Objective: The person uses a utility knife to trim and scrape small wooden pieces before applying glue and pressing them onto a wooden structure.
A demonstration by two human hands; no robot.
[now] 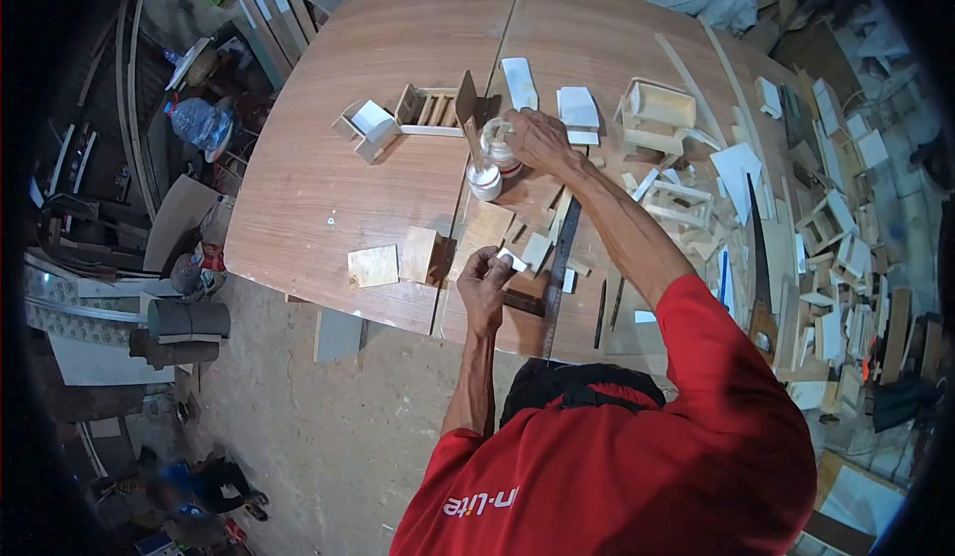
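My left hand (484, 282) pinches a small white-faced wood piece (513, 260) above the near part of the table. My right hand (537, 140) is stretched forward over a tub with a pale, crusted rim (492, 140). Its fingers are bent together at the tub's mouth, and what they hold, if anything, is hidden. Directly in front of the tub stands a small white pot (484, 182) with a stick (473, 143) rising from it. Beside the left hand are a thin wood panel (483, 230) and a steel ruler (562, 273).
Small wooden furniture models, a slatted one (433, 108) and a cradle-like one (659, 108), stand on the table (318, 188). A handsaw (761, 258) lies at right among offcuts. Wood blocks (373, 266) sit near the front edge. Another person (204, 481) is at lower left.
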